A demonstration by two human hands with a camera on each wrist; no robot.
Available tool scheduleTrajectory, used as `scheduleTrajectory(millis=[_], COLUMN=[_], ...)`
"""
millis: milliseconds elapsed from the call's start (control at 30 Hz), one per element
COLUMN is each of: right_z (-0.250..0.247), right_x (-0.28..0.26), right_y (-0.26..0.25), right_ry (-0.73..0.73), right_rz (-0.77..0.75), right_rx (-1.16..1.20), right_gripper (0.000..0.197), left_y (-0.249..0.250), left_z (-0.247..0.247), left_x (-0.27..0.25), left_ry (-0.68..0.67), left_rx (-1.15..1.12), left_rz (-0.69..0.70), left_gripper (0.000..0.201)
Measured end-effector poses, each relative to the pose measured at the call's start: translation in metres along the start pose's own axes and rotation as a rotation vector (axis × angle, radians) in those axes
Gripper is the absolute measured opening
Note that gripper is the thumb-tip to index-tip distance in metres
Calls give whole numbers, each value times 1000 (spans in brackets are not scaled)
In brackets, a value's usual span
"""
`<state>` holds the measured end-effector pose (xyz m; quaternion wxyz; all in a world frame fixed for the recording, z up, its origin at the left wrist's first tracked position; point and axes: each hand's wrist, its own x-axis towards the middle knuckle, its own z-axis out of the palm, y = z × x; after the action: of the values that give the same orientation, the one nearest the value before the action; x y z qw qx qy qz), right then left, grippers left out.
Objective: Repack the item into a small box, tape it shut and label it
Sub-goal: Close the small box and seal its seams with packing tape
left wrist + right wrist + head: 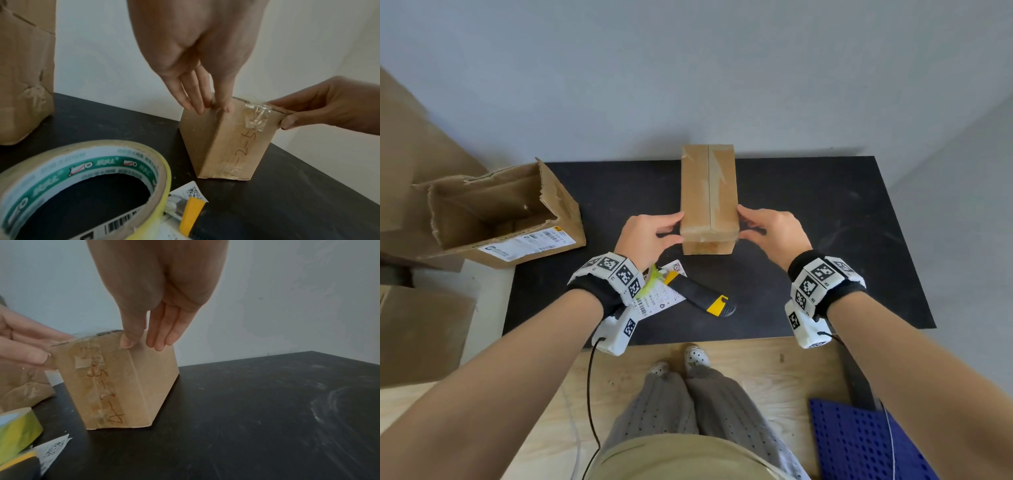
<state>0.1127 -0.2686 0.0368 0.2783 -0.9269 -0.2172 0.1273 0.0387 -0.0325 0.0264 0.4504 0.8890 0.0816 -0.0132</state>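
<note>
Both hands hold the small box [709, 192] upright.
Left hand [645, 236] and right hand [770, 229] pinch its near corners; label [659, 296] lies nearer the left.

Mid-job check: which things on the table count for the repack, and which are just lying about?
In the job:
small box, taped along its seam, held at its near end by left hand and right hand
tape roll
label sheet

Lying about:
torn open box
box cutter
</note>
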Motion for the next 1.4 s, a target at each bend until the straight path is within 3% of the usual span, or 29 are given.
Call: scheduleTrajectory(millis=[467,633,700,800,933,1100,1400], right_z=[4,1,-3,-7,-7,-3,4], right_x=[0,-1,-2,-3,-1,-1,1], right_y=[-9,-9,-9,-12,-14,-13,-7], right_ry=[21,-18,-61,-45,-15,-9,48], right_rz=[26,13,17,47,60,27,-50], right_rx=[-112,-90,-48,-4,10,-67,-119], right_gripper=[47,58,66,57,50,48,42], left_y=[10,9,6,8,17,20,21], left_z=[17,12,7,0,2,7,7], left_x=[-1,-1,-1,0,4,4,4], left_ry=[135,44,-30,-82,-3,14,5], left_rx=[49,93,137,118,67,55,133], left_rz=[39,8,-22,-42,-56,-92,-58], left_gripper=[45,45,56,58,26,48,48])
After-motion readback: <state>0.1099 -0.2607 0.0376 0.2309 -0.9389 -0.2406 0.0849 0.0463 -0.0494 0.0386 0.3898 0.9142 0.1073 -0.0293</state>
